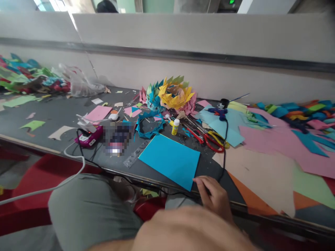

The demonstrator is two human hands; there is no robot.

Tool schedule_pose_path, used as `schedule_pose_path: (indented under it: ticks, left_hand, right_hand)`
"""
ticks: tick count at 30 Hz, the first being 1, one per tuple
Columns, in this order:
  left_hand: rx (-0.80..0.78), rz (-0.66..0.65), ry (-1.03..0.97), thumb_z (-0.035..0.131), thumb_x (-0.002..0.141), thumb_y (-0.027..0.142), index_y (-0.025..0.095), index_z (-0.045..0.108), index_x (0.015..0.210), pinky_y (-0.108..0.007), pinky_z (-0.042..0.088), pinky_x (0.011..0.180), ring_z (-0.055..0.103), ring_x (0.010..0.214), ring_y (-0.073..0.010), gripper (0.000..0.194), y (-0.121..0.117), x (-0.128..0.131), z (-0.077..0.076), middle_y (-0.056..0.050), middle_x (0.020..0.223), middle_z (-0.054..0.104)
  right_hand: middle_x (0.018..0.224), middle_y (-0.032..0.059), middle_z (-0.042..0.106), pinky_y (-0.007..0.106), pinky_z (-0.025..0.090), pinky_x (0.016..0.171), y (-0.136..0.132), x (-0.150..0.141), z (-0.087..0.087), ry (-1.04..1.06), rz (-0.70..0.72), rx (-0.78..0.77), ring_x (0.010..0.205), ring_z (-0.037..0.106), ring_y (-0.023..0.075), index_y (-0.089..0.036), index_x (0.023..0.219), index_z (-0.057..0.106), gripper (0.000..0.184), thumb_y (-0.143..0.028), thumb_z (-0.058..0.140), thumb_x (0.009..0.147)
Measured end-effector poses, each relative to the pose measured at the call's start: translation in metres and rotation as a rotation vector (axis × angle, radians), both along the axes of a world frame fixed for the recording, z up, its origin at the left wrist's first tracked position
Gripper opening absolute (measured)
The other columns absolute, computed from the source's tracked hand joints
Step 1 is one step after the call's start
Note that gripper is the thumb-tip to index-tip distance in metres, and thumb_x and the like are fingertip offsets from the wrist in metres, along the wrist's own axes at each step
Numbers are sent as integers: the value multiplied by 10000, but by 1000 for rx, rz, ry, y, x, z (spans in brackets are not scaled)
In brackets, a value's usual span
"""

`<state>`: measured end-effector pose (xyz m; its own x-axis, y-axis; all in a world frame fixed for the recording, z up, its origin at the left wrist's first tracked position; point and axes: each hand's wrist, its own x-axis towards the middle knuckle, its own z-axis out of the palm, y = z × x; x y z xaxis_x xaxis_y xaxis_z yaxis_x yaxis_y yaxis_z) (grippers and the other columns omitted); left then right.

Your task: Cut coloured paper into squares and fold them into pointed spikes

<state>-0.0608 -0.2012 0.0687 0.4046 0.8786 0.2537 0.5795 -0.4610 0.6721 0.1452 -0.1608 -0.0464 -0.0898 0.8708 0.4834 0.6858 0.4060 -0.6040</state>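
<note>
Blue sheet (pixel 170 158): lies flat on the worktop (pixel 115 99), right in front of the person, its lowest corner at the front edge; that seems a handy spot, within easy reach of the fingers.
Its look: bright, even blue, straight-sided and smooth, with no cut or fold that I can see; a thin pale line runs along the upper left side, perhaps another layer beneath.
Right hand (pixel 213 195): thumb and finger come together at the sheet's right edge, seeming to pinch it, probably to steady it.
Left hand (pixel 191 230): a big blur close to the viewpoint, apart from the paper; its fingers are hidden, so I can't tell what they do.
Ruler (pixel 134 156): clear plastic, just beside the left corner, likely laid there to be near.
Glue stick (pixel 175 127): upright beyond the far edge, capped in white, which makes it easy to grab.
Scissors (pixel 214 144): red handles towards the person, presumably for quick picking up.
Blue ring (pixel 149 124): spiky, behind the far left corner.
Crowns (pixel 175 96): bunched by the wall, yellow foremost, maybe to keep them out of the way.
Glue gun (pixel 218 112): rests on paper to the right, its dark cord trailing forward.
</note>
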Motion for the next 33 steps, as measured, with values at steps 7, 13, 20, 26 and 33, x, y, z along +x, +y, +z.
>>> schedule_pose_path:
  ticks: [7, 13, 20, 26, 33]
  left_hand:
    - [61, -33, 408, 506, 806, 515, 125, 436, 1286, -522, 329, 1012, 359, 1267, -315, 622, 51, 49, -90, -153, 1349, 435]
    - [219, -249, 354, 402, 830, 79, 222, 569, 1146, -426, 337, 1036, 493, 1177, -188, 385, 46, 22, -133, -38, 1222, 580]
    - [192, -177, 112, 490, 756, 116, 248, 691, 724, -544, 232, 1046, 328, 1293, -247, 243, 47, -17, -110, -43, 1307, 500]
    - [-16, -49, -333, 454, 818, 219, 194, 487, 397, -485, 378, 975, 367, 1270, -269, 423, 65, -37, -91, -49, 1258, 544]
    - [63, 60, 93, 516, 733, 186, 157, 569, 1080, -468, 363, 990, 415, 1238, -272, 352, 103, -46, -95, -155, 1350, 432]
  right_hand:
    - [774, 75, 676, 302, 477, 678, 32, 28, 15, -110, -129, 4, 746, 627, 196, -178, 795, 619, 285, -313, 390, 898]
    - [794, 88, 671, 318, 480, 677, 34, 33, 11, -80, -164, -46, 768, 621, 212, -181, 799, 615, 290, -331, 390, 903]
    - [1002, 103, 634, 406, 459, 860, 15, 26, -1, 43, -81, -150, 971, 575, 235, -195, 901, 636, 228, -356, 479, 860]
    - [1356, 98, 417, 384, 473, 893, 0, 0, 0, 303, 40, -316, 1219, 428, 252, -256, 1147, 555, 357, -391, 546, 817]
    - [1236, 93, 567, 372, 489, 888, -4, -26, 8, 525, 188, -406, 1147, 518, 249, -252, 1029, 653, 244, -341, 550, 827]
